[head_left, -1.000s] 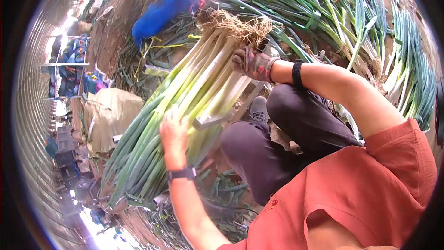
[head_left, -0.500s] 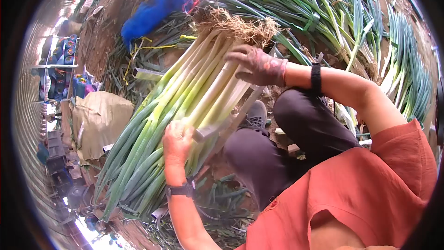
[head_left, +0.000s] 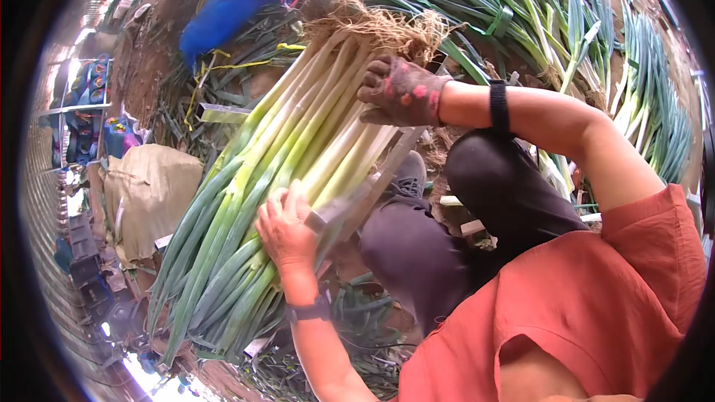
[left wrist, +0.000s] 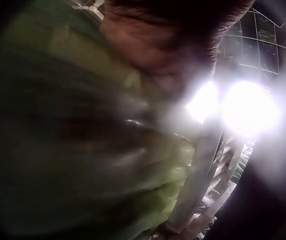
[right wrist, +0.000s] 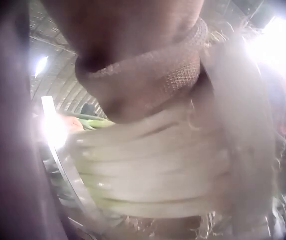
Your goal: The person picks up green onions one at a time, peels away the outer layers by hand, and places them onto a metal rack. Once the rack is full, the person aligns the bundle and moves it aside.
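Note:
A thick bundle of leeks [head_left: 305, 119] lies slantwise across a metal frame [head_left: 357, 197], pale stalks toward the tangled brown roots [head_left: 372, 26], green leaves spread to the lower left. My bare left hand [head_left: 289, 231] rests across the stalks where white turns to green; its wrist view is dark, with the hand's underside [left wrist: 153, 45] over the leaves. Close below the roots, my right hand [head_left: 402, 93] in a dirty, red-spotted glove grips the near side of the bundle with bent fingers. In the right wrist view the gloved hand [right wrist: 148, 75] is right above the white stalks [right wrist: 153, 160].
More leeks [head_left: 506, 15] lie in heaps at the top and far right. Blue netting [head_left: 231, 7] with red and yellow string is behind the roots. A tan sack [head_left: 149, 193] stands at left. My bent knees [head_left: 410, 253] are close to the frame.
The right hand first lifts and spreads its gloved fingers, then bends them onto the stalks below the roots. The left hand stays on the bundle. The view has shifted slightly.

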Action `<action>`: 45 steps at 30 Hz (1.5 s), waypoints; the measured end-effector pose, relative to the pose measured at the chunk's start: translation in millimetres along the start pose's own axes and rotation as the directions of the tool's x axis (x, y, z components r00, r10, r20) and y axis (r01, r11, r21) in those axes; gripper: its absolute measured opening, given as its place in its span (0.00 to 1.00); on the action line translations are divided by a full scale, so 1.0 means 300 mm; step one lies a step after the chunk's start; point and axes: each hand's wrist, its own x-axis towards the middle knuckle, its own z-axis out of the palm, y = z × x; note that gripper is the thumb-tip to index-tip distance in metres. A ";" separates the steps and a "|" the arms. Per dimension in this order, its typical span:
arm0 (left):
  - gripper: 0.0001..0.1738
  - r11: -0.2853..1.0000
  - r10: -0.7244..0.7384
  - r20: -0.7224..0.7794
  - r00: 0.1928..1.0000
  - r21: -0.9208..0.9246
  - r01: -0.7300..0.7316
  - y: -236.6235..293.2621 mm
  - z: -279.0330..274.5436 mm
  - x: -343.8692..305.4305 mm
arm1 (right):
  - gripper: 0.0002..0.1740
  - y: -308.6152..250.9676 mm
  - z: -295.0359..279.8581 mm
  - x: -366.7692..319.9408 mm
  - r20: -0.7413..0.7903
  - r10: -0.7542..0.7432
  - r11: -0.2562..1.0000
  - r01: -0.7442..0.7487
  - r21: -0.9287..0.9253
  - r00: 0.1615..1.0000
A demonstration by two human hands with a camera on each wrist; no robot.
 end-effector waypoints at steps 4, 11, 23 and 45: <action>0.19 0.996 -0.084 -0.068 0.994 -0.003 0.084 0.041 0.014 -0.023 | 0.15 0.001 -0.012 0.000 -0.037 0.035 0.999 -0.035 0.012 0.999; 0.18 0.991 -0.134 -0.032 0.990 -0.021 0.134 0.052 0.012 -0.032 | 0.28 0.074 -0.184 0.035 -0.253 0.213 0.923 -0.279 -0.263 0.944; 0.19 0.997 -0.081 -0.036 0.996 0.002 0.081 0.018 0.049 -0.045 | 0.26 0.312 -0.045 -0.111 0.422 0.812 -0.016 -0.706 0.708 0.405; 0.24 0.992 -0.125 -0.056 0.991 0.030 0.126 0.023 0.047 -0.042 | 0.15 0.364 -0.172 -0.550 -0.056 0.764 0.644 -0.764 0.025 0.642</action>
